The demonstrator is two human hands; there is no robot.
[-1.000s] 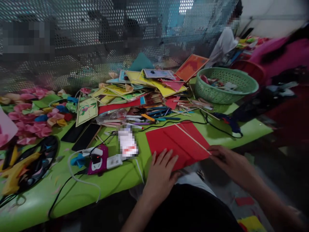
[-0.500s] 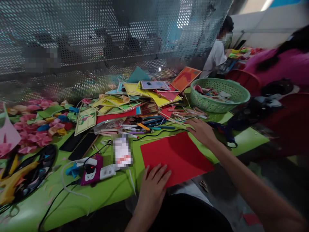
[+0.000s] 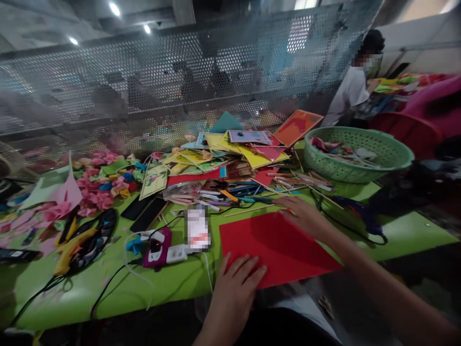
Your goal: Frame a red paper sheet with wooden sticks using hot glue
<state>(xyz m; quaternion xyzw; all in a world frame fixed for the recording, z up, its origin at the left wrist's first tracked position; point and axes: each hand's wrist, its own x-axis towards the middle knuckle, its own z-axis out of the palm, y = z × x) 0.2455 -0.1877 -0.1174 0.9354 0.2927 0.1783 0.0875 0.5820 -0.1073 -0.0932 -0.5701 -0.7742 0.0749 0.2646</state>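
A red sheet of card (image 3: 273, 254) lies at the table's near edge, its front side reaching past the edge. My left hand (image 3: 239, 278) rests on its near left corner, fingers stretched out and lying flat. At the far right side of the card is my right hand (image 3: 300, 216), palm down with extended fingers over the far edge. A thin wooden stick (image 3: 248, 210) lies just beyond the card. Pens and sticks (image 3: 230, 194) are heaped beyond my right hand. To the left of the card lies a lit phone (image 3: 198, 228).
A green basket (image 3: 363, 173) with scraps stands at the right. Decorated cards (image 3: 245, 151) are piled at the back. A purple power strip (image 3: 157, 247), cords, a yellow glue gun (image 3: 74, 247) and pink paper flowers (image 3: 95, 182) lie left. A blue glue gun (image 3: 367, 216) lies right.
The view has swung left and up, so things appear farther right. My right hand has drawn back from the sticks onto the card's far edge. My left hand stays on the card.
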